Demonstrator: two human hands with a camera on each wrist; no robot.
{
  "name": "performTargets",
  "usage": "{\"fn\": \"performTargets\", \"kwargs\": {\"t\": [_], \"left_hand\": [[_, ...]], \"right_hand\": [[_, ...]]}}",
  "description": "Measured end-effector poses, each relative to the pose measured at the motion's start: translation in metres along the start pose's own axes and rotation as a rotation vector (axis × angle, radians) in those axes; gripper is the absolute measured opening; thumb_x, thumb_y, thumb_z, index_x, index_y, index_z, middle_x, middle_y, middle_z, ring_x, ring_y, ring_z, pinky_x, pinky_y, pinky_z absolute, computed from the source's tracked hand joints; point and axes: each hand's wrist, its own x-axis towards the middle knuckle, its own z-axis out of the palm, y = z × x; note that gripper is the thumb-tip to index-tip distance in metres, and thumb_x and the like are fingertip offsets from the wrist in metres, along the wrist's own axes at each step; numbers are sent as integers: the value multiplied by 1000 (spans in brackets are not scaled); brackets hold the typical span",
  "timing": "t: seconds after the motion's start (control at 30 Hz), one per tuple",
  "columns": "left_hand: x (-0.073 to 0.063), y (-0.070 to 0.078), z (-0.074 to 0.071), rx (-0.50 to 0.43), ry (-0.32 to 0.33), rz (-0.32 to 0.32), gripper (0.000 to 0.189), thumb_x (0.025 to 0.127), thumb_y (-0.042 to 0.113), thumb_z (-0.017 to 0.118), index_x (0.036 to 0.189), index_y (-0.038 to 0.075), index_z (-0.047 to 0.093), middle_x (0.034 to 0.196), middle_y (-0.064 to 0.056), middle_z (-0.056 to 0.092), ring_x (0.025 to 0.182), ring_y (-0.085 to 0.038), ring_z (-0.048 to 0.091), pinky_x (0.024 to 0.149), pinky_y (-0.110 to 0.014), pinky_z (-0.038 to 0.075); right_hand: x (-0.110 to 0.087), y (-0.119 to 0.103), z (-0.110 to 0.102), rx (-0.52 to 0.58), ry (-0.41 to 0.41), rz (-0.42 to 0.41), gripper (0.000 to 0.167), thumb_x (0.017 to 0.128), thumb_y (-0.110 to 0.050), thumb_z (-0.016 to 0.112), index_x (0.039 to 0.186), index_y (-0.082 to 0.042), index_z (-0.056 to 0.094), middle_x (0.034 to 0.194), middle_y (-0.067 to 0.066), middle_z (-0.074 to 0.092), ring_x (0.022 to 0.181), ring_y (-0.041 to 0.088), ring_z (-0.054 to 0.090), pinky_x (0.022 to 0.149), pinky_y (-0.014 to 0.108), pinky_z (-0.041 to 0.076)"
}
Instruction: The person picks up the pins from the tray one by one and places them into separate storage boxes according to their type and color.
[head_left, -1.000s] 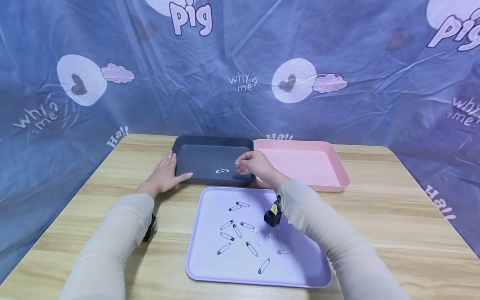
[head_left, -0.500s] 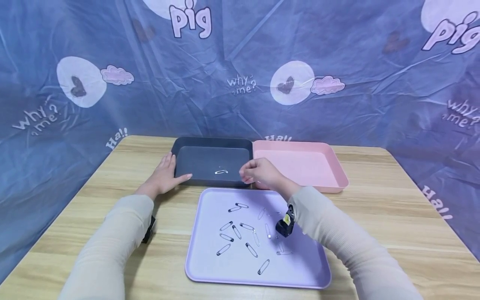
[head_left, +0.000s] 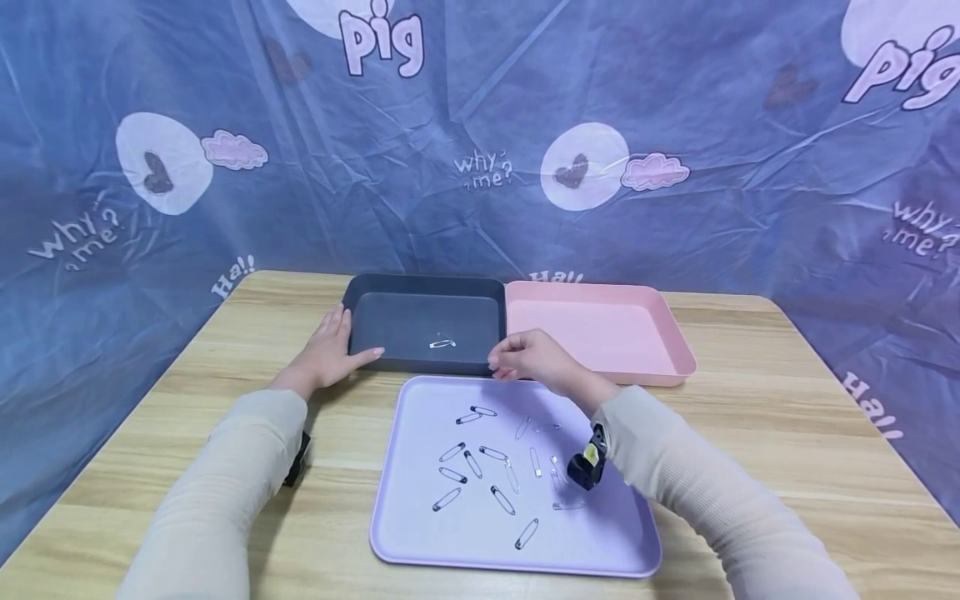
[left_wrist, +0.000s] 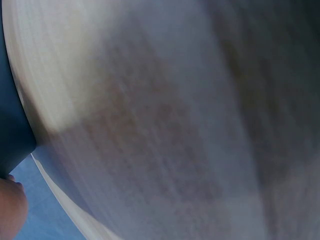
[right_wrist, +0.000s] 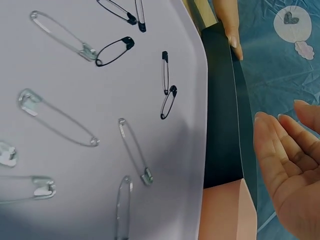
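Note:
My left hand (head_left: 326, 350) rests against the left front corner of the dark grey tray (head_left: 405, 312), its fingers along the side and the thumb at the front rim. A silver safety pin (head_left: 442, 343) lies inside that tray. My right hand (head_left: 536, 358) hovers by the dark tray's right front corner, overlapping the pink tray (head_left: 592, 321). In the right wrist view its fingers are loosely bent, with nothing between them. Black safety pins (head_left: 502, 500) and silver safety pins (right_wrist: 135, 151) are scattered over the lavender tray (head_left: 420, 537) in front.
The dark and pink trays stand side by side at the back of the wooden table (head_left: 750, 400). Behind them hangs a blue printed cloth (head_left: 375, 208). Left of the lavender tray, wood grain shows beside my left sleeve (head_left: 217, 483).
My right hand has drawn back from over the dark tray, moving right and toward me. The left hand stays where it was, and the pin in the dark tray lies still.

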Motion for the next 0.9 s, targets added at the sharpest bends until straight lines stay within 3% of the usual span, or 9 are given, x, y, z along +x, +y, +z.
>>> {"fn": "performTargets", "kwargs": {"t": [0.23, 0.47, 0.73, 0.9], "left_hand": [[0, 1, 0, 9, -2, 2, 101, 78, 68, 32, 133, -11, 0, 139, -25, -8, 127, -36, -7, 101, -45, 1], [-1, 1, -1, -2, -5, -5, 102, 77, 68, 32, 133, -11, -1, 139, -25, -8, 126, -36, -7, 101, -46, 1], [-1, 0, 1, -2, -2, -2, 101, 78, 67, 33, 133, -11, 0, 139, -25, -8, 126, -36, -7, 101, -46, 1], [-1, 0, 2, 3, 9, 4, 101, 78, 66, 33, 133, -11, 0, 139, -26, -7, 126, -37, -7, 101, -46, 2]], "right_hand": [[-9, 9, -5, -12, -16, -32, 24, 79, -1, 57, 96, 17, 55, 88, 28, 59, 83, 44, 53, 74, 42, 46], [-17, 16, -12, -52, -10, -13, 25, 79, -7, 60, 95, 13, 58, 86, 24, 61, 75, 28, 59, 71, 35, 47], [-29, 26, -22, -87, -12, 6, 28, 78, -8, 60, 96, 14, 56, 85, 23, 61, 77, 32, 59, 68, 32, 47], [-36, 32, -27, -116, -19, 15, 29, 76, -2, 58, 99, 15, 55, 86, 21, 61, 74, 25, 59, 67, 31, 47]]}}
